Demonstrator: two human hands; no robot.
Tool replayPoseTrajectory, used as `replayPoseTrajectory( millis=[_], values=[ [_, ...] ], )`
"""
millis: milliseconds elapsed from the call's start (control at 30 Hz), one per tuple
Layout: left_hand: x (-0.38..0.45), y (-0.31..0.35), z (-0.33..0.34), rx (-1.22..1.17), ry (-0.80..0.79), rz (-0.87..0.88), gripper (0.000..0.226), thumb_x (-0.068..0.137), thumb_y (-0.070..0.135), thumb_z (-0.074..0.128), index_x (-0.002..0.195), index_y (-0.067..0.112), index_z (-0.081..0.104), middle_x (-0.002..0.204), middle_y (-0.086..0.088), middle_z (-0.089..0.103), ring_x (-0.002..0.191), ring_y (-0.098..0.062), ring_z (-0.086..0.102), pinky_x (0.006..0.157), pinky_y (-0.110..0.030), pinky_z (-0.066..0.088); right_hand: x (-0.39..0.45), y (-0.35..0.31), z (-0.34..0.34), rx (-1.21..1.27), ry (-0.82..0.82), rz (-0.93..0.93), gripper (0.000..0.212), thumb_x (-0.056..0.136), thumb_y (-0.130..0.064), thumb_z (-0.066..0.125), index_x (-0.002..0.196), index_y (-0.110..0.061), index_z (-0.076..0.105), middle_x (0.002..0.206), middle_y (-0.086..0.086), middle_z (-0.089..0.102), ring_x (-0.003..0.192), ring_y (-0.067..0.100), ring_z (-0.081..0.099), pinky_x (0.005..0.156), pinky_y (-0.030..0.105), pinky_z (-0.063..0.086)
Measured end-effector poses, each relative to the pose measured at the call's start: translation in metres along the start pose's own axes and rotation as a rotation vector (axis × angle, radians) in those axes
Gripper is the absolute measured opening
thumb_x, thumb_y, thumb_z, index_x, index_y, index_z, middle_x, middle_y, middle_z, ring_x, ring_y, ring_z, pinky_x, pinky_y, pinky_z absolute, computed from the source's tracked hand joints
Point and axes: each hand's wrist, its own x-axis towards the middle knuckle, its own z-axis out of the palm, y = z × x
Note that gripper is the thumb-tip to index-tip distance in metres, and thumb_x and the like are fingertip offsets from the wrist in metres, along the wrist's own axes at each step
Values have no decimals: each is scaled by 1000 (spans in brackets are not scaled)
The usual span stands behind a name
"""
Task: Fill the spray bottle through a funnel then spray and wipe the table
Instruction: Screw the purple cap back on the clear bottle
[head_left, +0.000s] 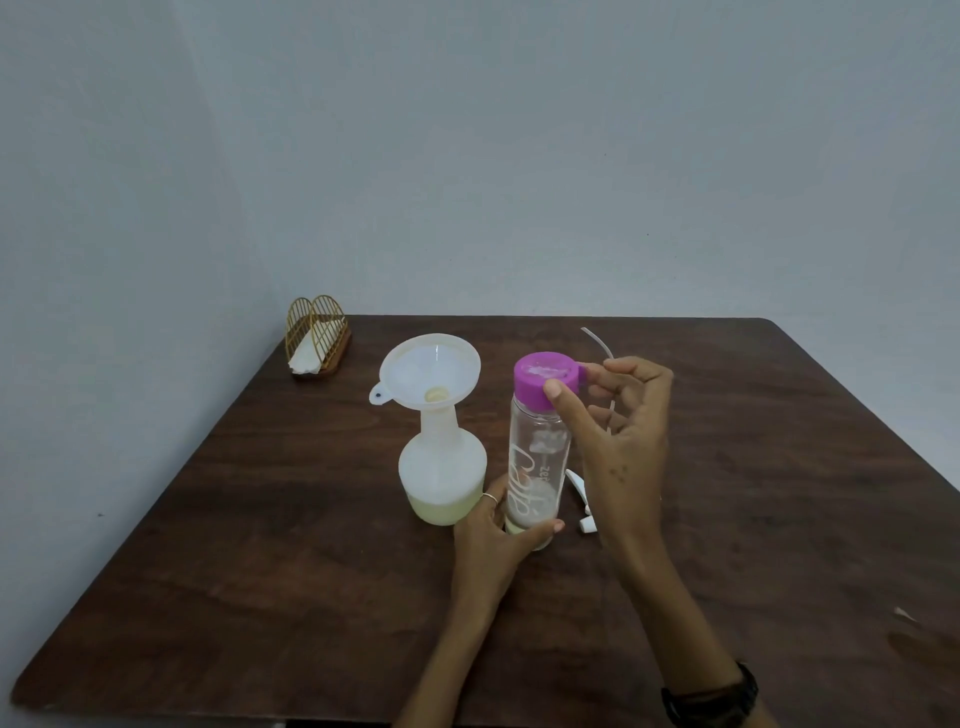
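A white spray bottle body (442, 470) stands on the dark wooden table (260, 545), with pale yellow liquid in its lower part. A white funnel (430, 370) sits in its neck. Right beside it stands a clear bottle (537, 457) with a purple cap (546, 376), holding only a little liquid at the bottom. My left hand (496, 530) grips the clear bottle's base. The thumb and fingertips of my right hand (621, 441) are on the purple cap. The white spray head (581, 501) with its dip tube (597, 343) lies on the table behind my right hand, mostly hidden.
A gold wire napkin holder (316, 335) with white napkins stands at the table's far left corner. A small white scrap (905, 614) lies near the right edge. A pale wall rises close behind the table. My right wrist wears a black watch (714, 696).
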Motion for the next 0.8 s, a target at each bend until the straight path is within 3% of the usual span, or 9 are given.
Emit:
replayPoseTrajectory(
  millis=[100,267,400,500,667,733,800],
  values=[
    [-1,2,1,-17,-8,-22,64,46,48,76,104,26,61,100,14,67,93,3,63,75,-5,47,-2,-1,2,-73,47,-42,41,68,-37,80,94,-36,49,98,-6,62,92,16,57,83,41,50],
    [-2,3,1,-55,-10,-48,54,44,47,73,95,40,56,97,22,66,94,7,63,78,-10,50,-2,-1,4,-261,66,-158,39,71,-34,77,100,-29,51,95,-20,53,91,4,47,75,7,39],
    [-1,0,1,-28,4,-30,46,47,35,79,88,36,59,82,29,69,88,9,63,73,-7,48,2,4,10,-435,16,-224,57,65,-56,72,108,-22,57,104,-10,45,98,11,47,78,14,43],
    [1,-1,1,-26,4,-41,45,54,26,83,94,27,62,91,20,68,91,6,64,74,-8,49,7,5,12,-530,22,-266,61,65,-64,62,106,-19,57,102,-9,44,95,9,44,74,10,38],
    [4,-4,0,-22,1,-63,56,59,13,85,111,12,64,104,7,69,97,-3,64,77,-7,49,20,1,-1,-446,-136,-324,49,68,-52,69,101,-17,61,97,-8,59,88,11,54,73,13,45],
    [4,-5,-1,-12,7,-63,53,59,12,86,108,16,63,103,7,69,97,-3,64,77,-6,48,29,-1,-11,-262,-284,-197,44,66,-37,80,101,-24,58,98,-9,64,89,13,61,76,16,48],
    [4,-5,0,-23,4,-77,54,59,9,85,106,21,61,101,12,67,95,2,64,76,-5,47,39,-1,-21,-35,-459,-22,54,64,-25,84,107,-30,53,105,-4,70,96,17,65,84,28,52]
  ],
)
